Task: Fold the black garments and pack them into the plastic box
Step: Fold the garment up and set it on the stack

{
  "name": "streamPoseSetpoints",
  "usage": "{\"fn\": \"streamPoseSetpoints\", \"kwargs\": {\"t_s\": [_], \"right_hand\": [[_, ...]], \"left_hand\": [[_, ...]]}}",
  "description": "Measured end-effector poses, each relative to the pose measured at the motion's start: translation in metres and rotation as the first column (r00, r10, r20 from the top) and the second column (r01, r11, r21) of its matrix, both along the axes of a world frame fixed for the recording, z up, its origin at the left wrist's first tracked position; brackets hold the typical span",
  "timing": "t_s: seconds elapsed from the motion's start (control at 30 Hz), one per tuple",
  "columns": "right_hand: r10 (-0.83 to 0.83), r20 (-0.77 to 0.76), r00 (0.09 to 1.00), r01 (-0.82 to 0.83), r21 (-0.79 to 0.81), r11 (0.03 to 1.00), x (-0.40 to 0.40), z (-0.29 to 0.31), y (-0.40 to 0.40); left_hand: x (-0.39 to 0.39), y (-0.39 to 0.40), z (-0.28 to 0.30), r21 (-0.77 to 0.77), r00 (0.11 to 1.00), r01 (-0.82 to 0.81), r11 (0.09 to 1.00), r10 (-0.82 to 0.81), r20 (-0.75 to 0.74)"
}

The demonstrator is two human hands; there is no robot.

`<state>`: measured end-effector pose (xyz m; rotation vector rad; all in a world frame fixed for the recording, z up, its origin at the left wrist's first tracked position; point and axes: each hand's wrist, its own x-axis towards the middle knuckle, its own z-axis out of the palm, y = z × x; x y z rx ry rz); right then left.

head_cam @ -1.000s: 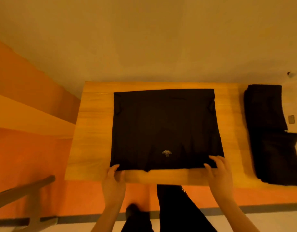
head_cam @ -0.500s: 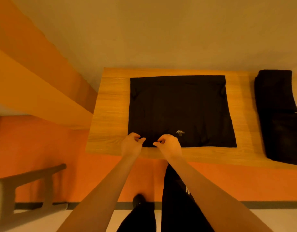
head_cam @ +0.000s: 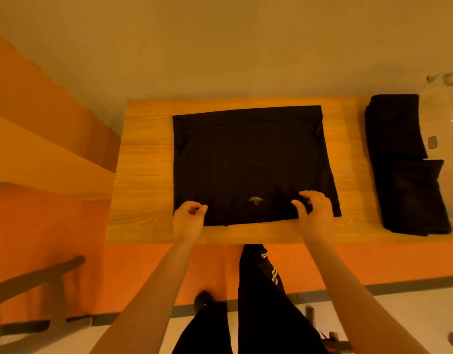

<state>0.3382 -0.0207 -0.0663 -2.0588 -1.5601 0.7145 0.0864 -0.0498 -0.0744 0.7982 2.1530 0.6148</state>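
On the wooden table, a black shirt lies spread flat, roughly square, covering the table's middle. Sleeves look tucked in at the far corners. Small pale logo printed on the shirt near its near edge, about midway along that edge.

Left hand at the shirt's near left corner, fingers curled in, thumb and fingertips pinching the hem there. Right hand on the shirt's near edge, right of the logo, short of the near right corner; fingers bent down onto the cloth, thumb out toward the logo, gripping a bit of fabric at the hem. Both forearms reach in from the near side of the table.

Right of the shirt, apart from it, a pile of dark clothes sits at the table's right end, looks like two folded pieces one past the other, the near one reaching close to the table's near edge. Right of the pile, a clear plastic box, partly cut off by the frame edge, contents can't tell.

Below the table's near edge: person's dark trousers with pale stripes, one dark shoe. Left of the table, well apart, part of a wooden chair on the floor.
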Motion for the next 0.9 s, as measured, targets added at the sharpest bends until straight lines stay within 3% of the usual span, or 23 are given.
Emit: {"fn": "streamPoseSetpoints", "kwargs": {"t_s": [0.13, 0.27, 0.3, 0.37, 0.4, 0.47, 0.53, 0.6, 0.67, 0.77, 0.9], "right_hand": [[0.392, 0.275, 0.878, -0.383, -0.089, 0.920, 0.033, -0.023, -0.008], [0.469, 0.361, 0.806, -0.441, -0.160, 0.883, 0.043, -0.029, -0.015], [0.473, 0.367, 0.801, -0.444, -0.165, 0.881, 0.043, -0.030, -0.016], [0.480, 0.378, 0.792, -0.455, -0.160, 0.876, 0.043, -0.034, -0.019], [0.488, 0.378, 0.787, -0.463, -0.161, 0.872, 0.044, -0.036, -0.020], [0.506, 0.400, 0.764, -0.484, -0.164, 0.860, 0.049, -0.039, -0.023], [0.534, 0.420, 0.734, -0.501, -0.195, 0.843, 0.055, -0.040, -0.025], [0.576, 0.423, 0.700, -0.519, -0.253, 0.816, 0.061, -0.039, -0.024], [0.609, 0.432, 0.665, -0.528, -0.304, 0.793, 0.066, -0.040, -0.026], [0.626, 0.433, 0.649, -0.530, -0.333, 0.780, 0.072, -0.041, -0.037], [0.659, 0.405, 0.634, -0.564, -0.342, 0.752, 0.079, -0.042, -0.057]], "left_hand": [[-0.001, -0.005, 0.000, 0.044, 0.977, -0.169, 0.985, 0.162, 0.135], [-0.002, -0.008, 0.001, 0.008, 0.917, -0.279, 0.960, 0.264, 0.299], [-0.002, -0.009, 0.002, 0.006, 0.929, -0.255, 0.967, 0.244, 0.279], [-0.002, -0.013, 0.004, 0.041, 0.998, -0.032, 0.999, 0.034, -0.051], [-0.003, -0.017, 0.004, 0.064, 0.953, 0.146, 0.987, -0.123, -0.276], [0.001, -0.023, 0.003, 0.097, 0.729, 0.520, 0.849, -0.381, -0.568], [0.009, -0.025, -0.005, -0.007, 0.493, 0.762, 0.648, -0.587, -0.642], [0.014, -0.025, -0.012, -0.166, 0.330, 0.844, 0.510, -0.738, -0.588], [0.012, -0.029, -0.025, -0.305, 0.285, 0.829, 0.469, -0.822, -0.493], [0.009, -0.042, -0.030, -0.372, 0.193, 0.821, 0.432, -0.825, -0.532], [0.005, -0.059, -0.036, -0.351, 0.131, 0.853, 0.387, -0.809, -0.573]]}}
